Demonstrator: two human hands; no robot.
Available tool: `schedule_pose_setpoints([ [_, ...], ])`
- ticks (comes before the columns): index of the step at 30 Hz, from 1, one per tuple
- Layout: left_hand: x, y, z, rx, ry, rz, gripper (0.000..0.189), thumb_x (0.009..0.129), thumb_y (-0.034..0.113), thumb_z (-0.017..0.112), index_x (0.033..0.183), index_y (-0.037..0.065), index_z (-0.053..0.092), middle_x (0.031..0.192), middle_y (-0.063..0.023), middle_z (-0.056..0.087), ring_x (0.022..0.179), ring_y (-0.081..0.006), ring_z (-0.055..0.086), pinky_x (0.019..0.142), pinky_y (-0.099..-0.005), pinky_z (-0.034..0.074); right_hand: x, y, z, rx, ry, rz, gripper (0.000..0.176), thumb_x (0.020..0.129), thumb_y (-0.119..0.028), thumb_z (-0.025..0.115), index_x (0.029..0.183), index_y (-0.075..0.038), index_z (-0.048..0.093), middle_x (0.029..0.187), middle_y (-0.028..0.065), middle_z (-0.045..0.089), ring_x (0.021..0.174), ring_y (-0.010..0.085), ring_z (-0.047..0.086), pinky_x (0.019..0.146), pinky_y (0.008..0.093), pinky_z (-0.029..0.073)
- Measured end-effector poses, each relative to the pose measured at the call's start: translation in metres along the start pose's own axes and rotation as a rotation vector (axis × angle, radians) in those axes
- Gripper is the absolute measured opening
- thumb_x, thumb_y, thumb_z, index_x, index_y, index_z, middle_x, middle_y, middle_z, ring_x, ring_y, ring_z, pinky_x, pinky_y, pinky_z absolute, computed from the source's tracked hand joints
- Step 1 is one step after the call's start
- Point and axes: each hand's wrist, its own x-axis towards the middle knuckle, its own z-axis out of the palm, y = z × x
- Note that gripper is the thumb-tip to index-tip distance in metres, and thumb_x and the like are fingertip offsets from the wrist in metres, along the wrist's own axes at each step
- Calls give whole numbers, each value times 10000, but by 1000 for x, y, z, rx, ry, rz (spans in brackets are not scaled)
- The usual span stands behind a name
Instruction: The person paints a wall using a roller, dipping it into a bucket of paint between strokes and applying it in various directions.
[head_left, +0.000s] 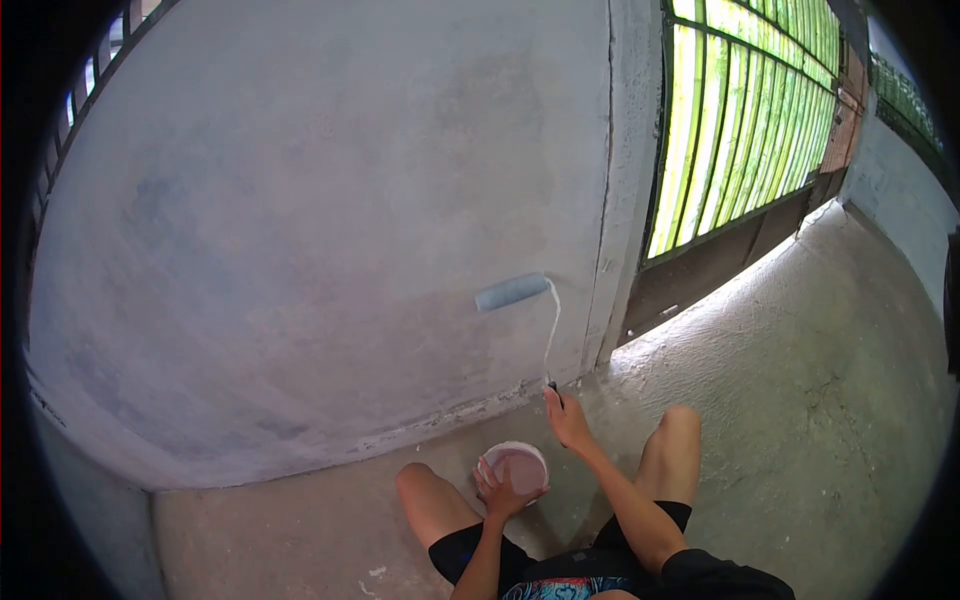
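Note:
My right hand (569, 420) is closed round the dark handle of a paint roller (512, 292). Its long, thin metal frame rises from the handle, and the grey-blue sleeve overlaps the lower right part of the wall (330, 240). Between my knees is a small round bucket (535, 460) with a pale rim and a pinkish-grey inside. My left hand (508, 492) grips the bucket's near side, its fingers spread at the rim.
A crack runs down the wall's right end, beside a barred metal gate (745, 130) with bright green behind it. Concrete floor (780, 400) stretches to the right. Another wall (905, 190) stands at far right. My bent knees flank the bucket.

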Motion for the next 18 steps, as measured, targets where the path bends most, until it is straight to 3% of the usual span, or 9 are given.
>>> schedule_pose_setpoints([
  [5,-1,6,-10,-23,-96,-55,1228,498,838,661,1469,179,299,1526,-264,-122,1375,-527,-104,1036,-687,153,6,-12,6,85,20,-37,563,968,-481,445,779,41,541,600,131,463,591,197,443,578,395,390],
  [11,1,0,-4,29,-75,-29,1242,502,839,656,1477,165,283,1528,-260,-137,1382,-512,-117,1028,-690,154,-21,67,11,-40,-19,-41,558,969,-474,458,758,40,515,572,109,392,569,173,399,546,386,374],
  [18,-2,5,-11,-12,-104,-53,1257,509,835,657,1486,152,257,1524,-263,-154,1384,-505,-127,1029,-691,142,-51,95,9,-78,-78,163,551,968,-471,455,761,36,513,584,96,426,581,153,410,560,377,377],
])
